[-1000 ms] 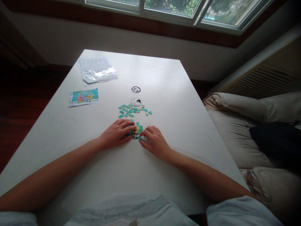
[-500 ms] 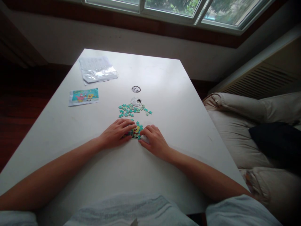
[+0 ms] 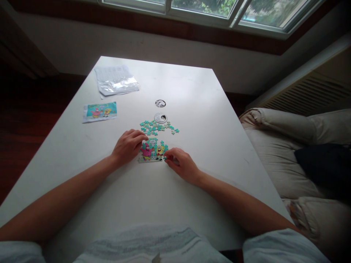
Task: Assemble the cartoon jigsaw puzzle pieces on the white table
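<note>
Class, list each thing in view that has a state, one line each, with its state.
Puzzle: partly assembled, top edge uneven.
Loose pieces: scattered beyond the puzzle.
Picture sheet: flat, picture side up.
Plastic-covered papers: stacked flat.
Left hand: curled, puzzle's left side, grip unclear.
Right hand: curled, puzzle's right side, grip unclear.

Table (image 3: 208,146): is showing a smooth, hard top, taking a soft sheen toward its far edge. Plastic sleeve (image 3: 119,87), far left corner: is gleaming, clear and wrinkled, with matt paper (image 3: 109,72). Picture sheet (image 3: 100,111), left edge: is looking like printed paper. Joined puzzle (image 3: 148,150), toward the near edge: is resembling smooth card. Shirt (image 3: 142,244), near edge: is showing soft, matt cloth. Seat (image 3: 268,157), beyond the right edge: is showing creased, dull upholstery.
</note>
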`<state>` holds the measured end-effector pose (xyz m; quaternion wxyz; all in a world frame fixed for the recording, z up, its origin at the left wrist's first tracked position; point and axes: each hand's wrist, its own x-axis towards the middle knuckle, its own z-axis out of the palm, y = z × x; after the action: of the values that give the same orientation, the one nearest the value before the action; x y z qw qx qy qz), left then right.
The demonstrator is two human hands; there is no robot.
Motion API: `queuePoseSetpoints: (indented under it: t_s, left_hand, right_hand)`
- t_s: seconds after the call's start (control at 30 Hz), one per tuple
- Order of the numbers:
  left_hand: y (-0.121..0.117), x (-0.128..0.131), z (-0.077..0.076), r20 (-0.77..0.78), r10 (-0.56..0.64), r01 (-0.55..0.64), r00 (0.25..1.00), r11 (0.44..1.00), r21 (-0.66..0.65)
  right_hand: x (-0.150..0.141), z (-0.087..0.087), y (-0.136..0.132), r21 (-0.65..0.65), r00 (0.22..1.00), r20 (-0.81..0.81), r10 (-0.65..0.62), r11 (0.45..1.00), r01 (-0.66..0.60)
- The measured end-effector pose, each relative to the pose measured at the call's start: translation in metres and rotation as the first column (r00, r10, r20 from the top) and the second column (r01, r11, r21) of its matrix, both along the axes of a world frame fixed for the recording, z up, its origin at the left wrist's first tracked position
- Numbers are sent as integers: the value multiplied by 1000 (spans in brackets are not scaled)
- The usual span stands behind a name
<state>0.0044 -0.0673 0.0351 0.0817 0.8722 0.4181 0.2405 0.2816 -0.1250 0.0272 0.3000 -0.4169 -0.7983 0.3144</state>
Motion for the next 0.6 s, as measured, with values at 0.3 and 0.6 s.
queuePoseSetpoints:
  t_s: [0.3, 0.6]
  left_hand:
    - [-3, -2, 4, -80, 74, -81, 994, 993, -80]
    - [-3, -3, 4, -98, 60, -68, 993, 994, -82]
  right_hand:
    - [0, 2, 0, -58, 997, -77, -23, 998, 18]
    - [1, -2, 4, -221, 963, -243, -120, 973, 65]
